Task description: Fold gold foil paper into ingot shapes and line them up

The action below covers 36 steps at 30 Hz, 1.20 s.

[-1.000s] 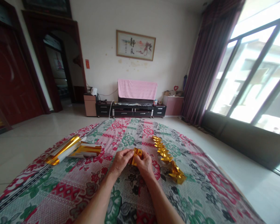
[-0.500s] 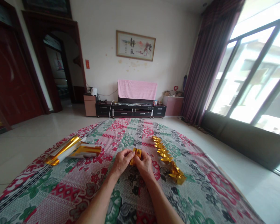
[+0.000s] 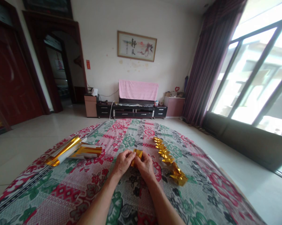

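Note:
A small folded piece of gold foil paper [image 3: 138,153] is pinched between my two hands, above the middle of the flowered cloth [image 3: 91,190]. My left hand [image 3: 123,162] grips its left side with thumb and fingertips. On the other side, my right hand [image 3: 145,164] closes on it, the thumb lying on its front. My fingers cover part of the paper, so its full shape is hidden. A row of folded gold paper pieces [image 3: 165,154] runs along the cloth to the right, the nearest one [image 3: 179,176] being the largest in view.
Curled sheets of gold and white foil paper [image 3: 68,150] lie at the left of the cloth. Beyond its far edge stand a low black cabinet [image 3: 133,112] and a screen under a pink cloth [image 3: 138,89]. Windows [image 3: 251,75] and a purple curtain [image 3: 206,62] line the right side.
The gold paper between my fingers has shifted slightly, and its top looks flatter and less split than before. Both hands stay nearly in the same place. The row and the sheets have not moved.

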{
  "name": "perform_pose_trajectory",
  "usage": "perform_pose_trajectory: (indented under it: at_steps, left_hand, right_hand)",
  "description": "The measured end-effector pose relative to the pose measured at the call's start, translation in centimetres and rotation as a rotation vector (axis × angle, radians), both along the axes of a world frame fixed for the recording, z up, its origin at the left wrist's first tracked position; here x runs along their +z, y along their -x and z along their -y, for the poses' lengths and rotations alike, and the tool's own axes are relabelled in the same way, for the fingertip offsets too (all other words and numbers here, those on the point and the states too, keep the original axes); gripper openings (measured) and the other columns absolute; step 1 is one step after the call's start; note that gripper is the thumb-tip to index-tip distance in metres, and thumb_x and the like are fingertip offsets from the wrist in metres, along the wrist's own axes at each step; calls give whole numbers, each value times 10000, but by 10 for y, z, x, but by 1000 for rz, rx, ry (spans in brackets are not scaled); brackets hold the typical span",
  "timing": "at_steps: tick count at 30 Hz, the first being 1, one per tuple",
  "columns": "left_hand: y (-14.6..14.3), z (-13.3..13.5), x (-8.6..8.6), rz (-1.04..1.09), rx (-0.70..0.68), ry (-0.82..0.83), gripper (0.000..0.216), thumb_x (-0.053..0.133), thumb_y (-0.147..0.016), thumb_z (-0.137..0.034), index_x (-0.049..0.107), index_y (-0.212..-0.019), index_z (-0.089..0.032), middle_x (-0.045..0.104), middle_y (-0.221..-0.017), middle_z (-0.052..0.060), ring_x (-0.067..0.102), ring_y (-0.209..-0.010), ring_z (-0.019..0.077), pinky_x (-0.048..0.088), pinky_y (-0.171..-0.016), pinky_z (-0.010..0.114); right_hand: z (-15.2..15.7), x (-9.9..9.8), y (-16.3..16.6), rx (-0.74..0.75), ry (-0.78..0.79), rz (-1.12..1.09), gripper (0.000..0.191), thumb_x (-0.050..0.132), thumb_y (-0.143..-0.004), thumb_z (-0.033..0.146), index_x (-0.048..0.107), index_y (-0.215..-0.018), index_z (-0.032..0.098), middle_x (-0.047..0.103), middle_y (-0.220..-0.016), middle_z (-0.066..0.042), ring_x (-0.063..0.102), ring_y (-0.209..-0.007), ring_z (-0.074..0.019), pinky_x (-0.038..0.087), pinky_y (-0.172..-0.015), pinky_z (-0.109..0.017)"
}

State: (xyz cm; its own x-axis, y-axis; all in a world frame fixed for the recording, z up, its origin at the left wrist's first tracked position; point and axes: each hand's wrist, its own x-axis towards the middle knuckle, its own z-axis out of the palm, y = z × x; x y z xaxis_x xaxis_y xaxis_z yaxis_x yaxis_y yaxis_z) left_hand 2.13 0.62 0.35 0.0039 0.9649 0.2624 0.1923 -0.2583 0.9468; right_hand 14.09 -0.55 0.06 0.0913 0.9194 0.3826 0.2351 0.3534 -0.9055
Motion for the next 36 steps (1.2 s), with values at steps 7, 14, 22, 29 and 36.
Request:
perform_pose_trajectory:
  at_steps: [7,14,22,29,36]
  left_hand:
    - [0,1,1,13,-7,15,307,528,-729,-448,585,-698,-148,578,-610,5,521,-580,131,405,-549,218]
    - [0,1,-1,11,-10,19,321,530,-728,-455,600,-714,-142,588,-618,11,527,-581,135,406,-548,222]
    - [0,3,4,-35,-2,3,296,525,-727,-437,586,-696,-149,583,-614,4,524,-589,135,413,-564,222]
    - [-1,6,6,-47,-12,3,292,535,-712,-441,558,-652,-156,557,-560,-10,500,-534,127,395,-524,217]
    - [-2,8,8,-84,-13,-14,316,534,-706,-472,551,-637,-164,541,-556,-17,488,-538,124,377,-519,212]
  right_hand:
    - [1,1,-1,43,21,-40,225,496,-718,304,604,-760,112,552,-592,12,447,-524,-90,333,-476,-176]
    - [5,7,-1,75,39,-97,223,489,-697,290,608,-753,111,565,-605,2,455,-532,-99,354,-490,-183]
    - [4,7,-2,78,47,-135,252,488,-713,347,604,-726,124,547,-580,13,461,-531,-104,360,-492,-184]
    - [1,6,-3,19,56,-143,321,505,-711,393,635,-815,118,566,-564,9,487,-507,-113,382,-484,-191]
    - [4,10,-2,-25,74,-139,317,504,-707,407,638,-749,123,537,-529,18,467,-479,-104,378,-465,-184]
